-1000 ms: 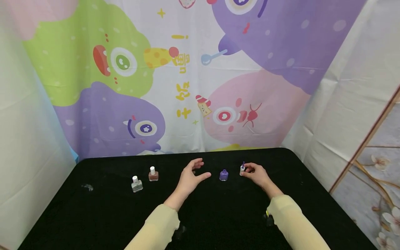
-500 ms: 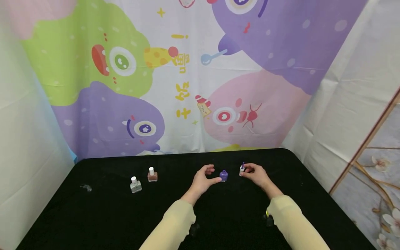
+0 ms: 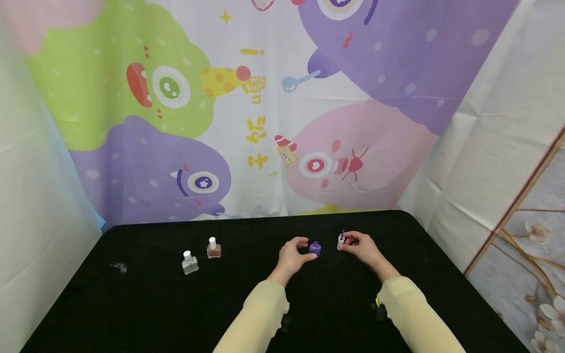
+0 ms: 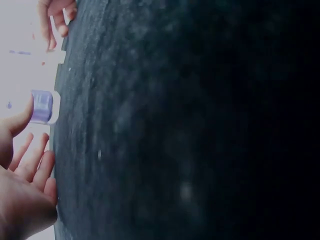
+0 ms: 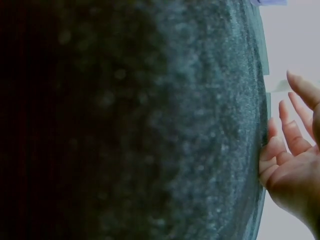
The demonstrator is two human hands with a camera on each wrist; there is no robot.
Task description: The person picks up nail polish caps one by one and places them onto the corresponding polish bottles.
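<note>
An uncapped bottle of purple nail polish (image 3: 315,249) stands upright on the black table. My left hand (image 3: 292,257) is right beside it, thumb in front of its lower body and fingers apart on the left. In the left wrist view that thumb overlaps the purple bottle (image 4: 42,107), with the other fingers spread below it. To the right, my right hand (image 3: 363,246) pinches the white nail polish cap (image 3: 341,242) between thumb and fingertips. The cap stands on its end with its purple-coated brush pointing up.
Two capped nail polish bottles stand on the left: a clear glittery one (image 3: 190,264) and a brownish-pink one (image 3: 214,250). A small pale shiny scrap (image 3: 119,267) lies farther left. A cartoon-print curtain (image 3: 265,108) hangs behind the black table (image 3: 150,314).
My left hand has moved right, up to the purple bottle, and its thumb has come in front of it. The right hand stays at the cap.
</note>
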